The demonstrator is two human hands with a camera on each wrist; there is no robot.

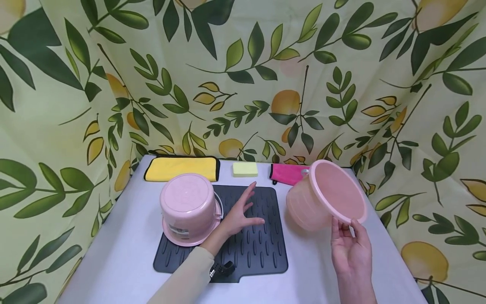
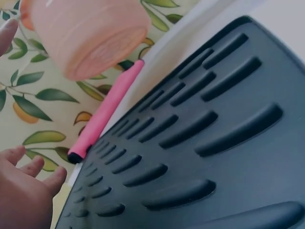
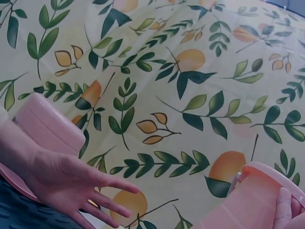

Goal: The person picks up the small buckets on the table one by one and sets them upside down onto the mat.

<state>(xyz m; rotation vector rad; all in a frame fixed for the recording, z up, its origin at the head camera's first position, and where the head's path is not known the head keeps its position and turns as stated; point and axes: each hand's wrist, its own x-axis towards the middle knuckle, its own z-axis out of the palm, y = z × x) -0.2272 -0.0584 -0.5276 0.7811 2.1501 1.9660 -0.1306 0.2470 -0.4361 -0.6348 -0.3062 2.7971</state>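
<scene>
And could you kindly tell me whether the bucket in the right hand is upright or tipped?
Tipped: in the head view, the right hand holds the bucket, its mouth slanting rightward.

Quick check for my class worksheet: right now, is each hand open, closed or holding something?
Left hand: open above the dark mat, holding nothing.
Right hand: holding the tilted pink bucket by its rim.

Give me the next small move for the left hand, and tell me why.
Probably bring the left hand across to support the tilted pink bucket: only the right hand holds it, by its rim, while the left is open and empty above the dark ridged mat. A second hold would likely steady it.
</scene>
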